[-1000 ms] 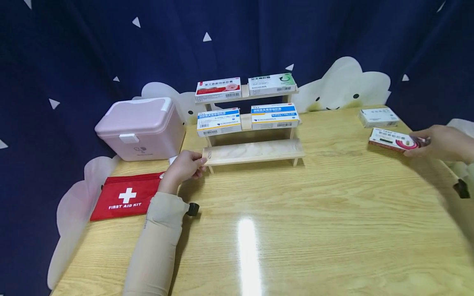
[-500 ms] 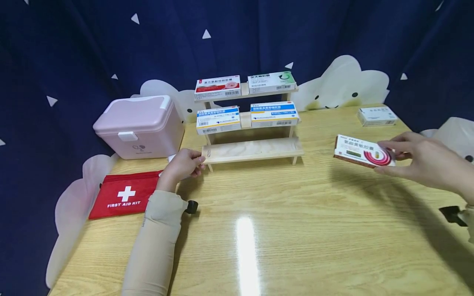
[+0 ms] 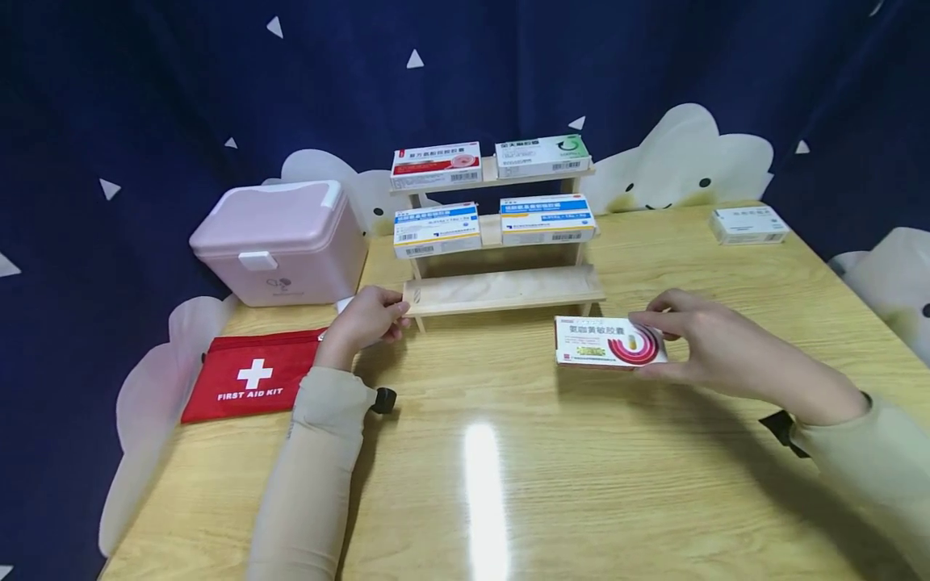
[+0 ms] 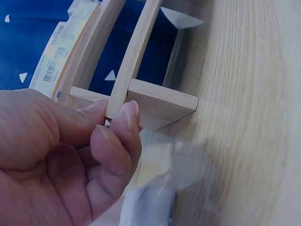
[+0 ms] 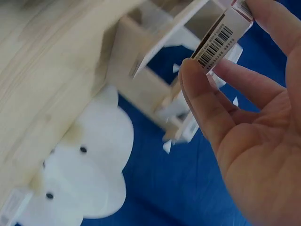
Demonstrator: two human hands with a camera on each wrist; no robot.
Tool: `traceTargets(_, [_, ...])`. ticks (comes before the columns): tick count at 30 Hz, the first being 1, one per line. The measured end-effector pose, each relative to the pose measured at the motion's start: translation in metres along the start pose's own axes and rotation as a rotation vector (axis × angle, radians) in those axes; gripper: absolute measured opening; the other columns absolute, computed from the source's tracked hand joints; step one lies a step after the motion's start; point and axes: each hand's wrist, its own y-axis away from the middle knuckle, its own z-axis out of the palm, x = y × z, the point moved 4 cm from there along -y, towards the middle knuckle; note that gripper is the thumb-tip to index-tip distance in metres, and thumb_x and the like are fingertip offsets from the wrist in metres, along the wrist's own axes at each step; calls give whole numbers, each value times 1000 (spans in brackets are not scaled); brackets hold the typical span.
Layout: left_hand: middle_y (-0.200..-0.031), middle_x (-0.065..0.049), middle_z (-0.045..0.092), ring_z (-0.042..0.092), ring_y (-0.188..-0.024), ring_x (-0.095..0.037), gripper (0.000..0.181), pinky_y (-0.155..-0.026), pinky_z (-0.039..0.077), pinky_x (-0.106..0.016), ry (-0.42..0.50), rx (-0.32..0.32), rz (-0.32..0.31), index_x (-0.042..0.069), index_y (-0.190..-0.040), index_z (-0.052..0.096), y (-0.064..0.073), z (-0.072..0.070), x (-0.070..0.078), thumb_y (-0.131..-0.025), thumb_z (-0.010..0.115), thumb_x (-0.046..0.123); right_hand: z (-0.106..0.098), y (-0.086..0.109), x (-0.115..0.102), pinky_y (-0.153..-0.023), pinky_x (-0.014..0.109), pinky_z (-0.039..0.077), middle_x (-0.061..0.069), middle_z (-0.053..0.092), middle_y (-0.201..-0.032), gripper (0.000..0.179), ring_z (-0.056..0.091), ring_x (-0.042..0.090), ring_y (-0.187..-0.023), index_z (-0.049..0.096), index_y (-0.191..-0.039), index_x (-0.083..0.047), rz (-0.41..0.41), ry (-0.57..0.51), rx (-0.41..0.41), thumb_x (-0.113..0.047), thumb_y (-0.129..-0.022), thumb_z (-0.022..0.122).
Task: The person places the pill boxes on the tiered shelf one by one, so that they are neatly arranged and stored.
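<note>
A white medicine box with pink-red arcs [image 3: 592, 342] is pinched at its right end by my right hand [image 3: 715, 347]. It hangs above the table, just in front of the right end of the three-tier wooden rack [image 3: 508, 290]. In the right wrist view the barcode end of the box [image 5: 216, 46] shows between thumb and fingers. My left hand [image 3: 367, 323] pinches the left end of the rack's lowest shelf; the left wrist view shows thumb and fingers on the shelf edge [image 4: 123, 84]. That lowest shelf bears no box.
Two blue-and-white boxes [image 3: 548, 219] lie on the middle shelf. A red-and-white box [image 3: 436, 165] and a green-and-white box [image 3: 542, 156] lie on top. A pink case [image 3: 279, 242] and red first aid pouch [image 3: 254, 375] stand left. Another white box [image 3: 748, 225] lies back right.
My right hand has carried the pink-arc medicine box from the table's right side leftward to the front of the rack. My left hand keeps its grip on the shelf end.
</note>
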Motion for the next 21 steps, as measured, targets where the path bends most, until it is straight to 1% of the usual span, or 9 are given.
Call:
traceTargets(5, [-92, -21, 63, 58, -64, -16, 26, -64, 54, -26, 9, 7, 3, -7, -122, 58, 0, -1, 0, -105, 49, 10, 16, -24, -15, -69, 37, 52, 9, 62, -106, 60, 61, 19, -84, 70, -120, -2, -14, -67, -46, -33, -72, 90])
traceTargets(9, [-91, -20, 63, 58, -63, -16, 25, -64, 54, -27, 1, 12, 1, -8, -120, 59, 0, -1, 1, -105, 48, 10, 29, -47, -24, -72, 37, 52, 8, 61, -108, 59, 62, 19, -86, 68, -123, -2, 9, -129, -86, -32, -76, 88])
traceTargets(12, [-90, -19, 63, 58, -63, -16, 25, -62, 53, -26, -3, 13, -5, -8, -120, 59, 0, -1, 2, -105, 48, 10, 39, -66, -28, -73, 36, 51, 7, 60, -108, 59, 61, 19, -87, 68, -124, -3, 25, -146, -96, -33, -77, 87])
traceTargets(17, [-90, -18, 63, 58, -63, -15, 26, -60, 52, -25, -13, 11, 1, -8, -120, 59, 0, -1, 2, -105, 47, 10, 55, -97, -35, -75, 36, 49, 12, 59, -110, 59, 56, 21, -89, 67, -124, -1, 0, -147, -70, -33, -78, 86])
traceTargets(21, [-90, -20, 63, 58, -62, -15, 26, -60, 53, -25, -16, 6, 14, -9, -120, 59, 0, 0, 1, -105, 48, 10, 66, -118, -38, -72, 34, 49, 17, 58, -114, 62, 55, 21, -85, 64, -127, 2, 7, -156, -51, -34, -81, 84])
